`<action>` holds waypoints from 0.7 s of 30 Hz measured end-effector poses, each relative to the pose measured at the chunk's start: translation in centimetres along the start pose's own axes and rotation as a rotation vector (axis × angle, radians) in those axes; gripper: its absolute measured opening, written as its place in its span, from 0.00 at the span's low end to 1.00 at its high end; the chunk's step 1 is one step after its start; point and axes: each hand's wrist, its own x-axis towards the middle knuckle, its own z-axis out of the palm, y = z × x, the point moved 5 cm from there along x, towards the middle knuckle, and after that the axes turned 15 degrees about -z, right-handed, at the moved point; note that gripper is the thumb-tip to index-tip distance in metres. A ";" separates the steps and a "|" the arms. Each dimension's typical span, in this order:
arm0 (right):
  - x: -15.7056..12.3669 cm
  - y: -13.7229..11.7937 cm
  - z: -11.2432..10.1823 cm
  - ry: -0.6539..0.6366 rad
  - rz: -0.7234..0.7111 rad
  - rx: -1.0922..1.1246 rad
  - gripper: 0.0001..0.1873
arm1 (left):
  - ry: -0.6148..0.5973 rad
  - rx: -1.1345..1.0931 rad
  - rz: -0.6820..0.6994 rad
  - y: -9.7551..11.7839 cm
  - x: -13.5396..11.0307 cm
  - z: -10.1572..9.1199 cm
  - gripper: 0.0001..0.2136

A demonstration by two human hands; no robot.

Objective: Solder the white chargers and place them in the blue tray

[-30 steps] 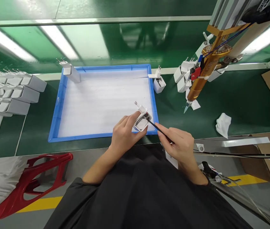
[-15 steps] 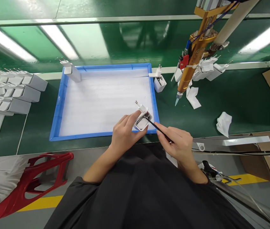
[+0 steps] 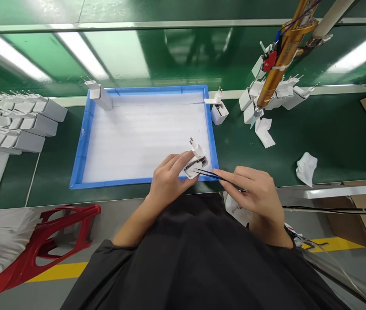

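Note:
My left hand (image 3: 172, 174) is closed around a white plug adapter housing (image 3: 189, 171), just above the front right corner of the blue-rimmed tray (image 3: 131, 182). The housing's open end faces me, dark parts show inside, and its two-pin plug piece (image 3: 197, 148) sticks up at the far side. Black tweezers (image 3: 213, 174) are pinched in my right hand (image 3: 256, 189). Their tips lie at the mouth of the housing and look slightly apart. Beyond the tray's right edge stands another open adapter (image 3: 219, 113) with its plug piece on top.
Rows of white adapters (image 3: 42, 122) stand at the left, and one adapter (image 3: 101, 97) sits on the tray's back left corner. A gold dispenser (image 3: 275, 77) with a nozzle hangs at the right, before more adapters (image 3: 294, 98). Crumpled white paper (image 3: 306, 168) lies farther right.
My right hand has drawn back to the right, and the tweezer tips have come out from deeper in the housing, now showing apart. The gold dispenser has swung to the right.

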 end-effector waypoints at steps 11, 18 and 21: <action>0.7 2.0 -0.2 -0.036 -0.032 0.073 0.16 | -0.260 -0.107 -0.182 -2.7 0.2 0.0 0.19; 1.5 2.1 0.2 -0.198 -0.132 0.041 0.19 | -0.324 -0.134 -0.143 -2.6 -0.3 0.0 0.19; 0.5 3.5 -0.9 -0.132 -0.026 0.097 0.18 | -0.368 -0.128 -0.268 -4.2 0.0 -0.3 0.20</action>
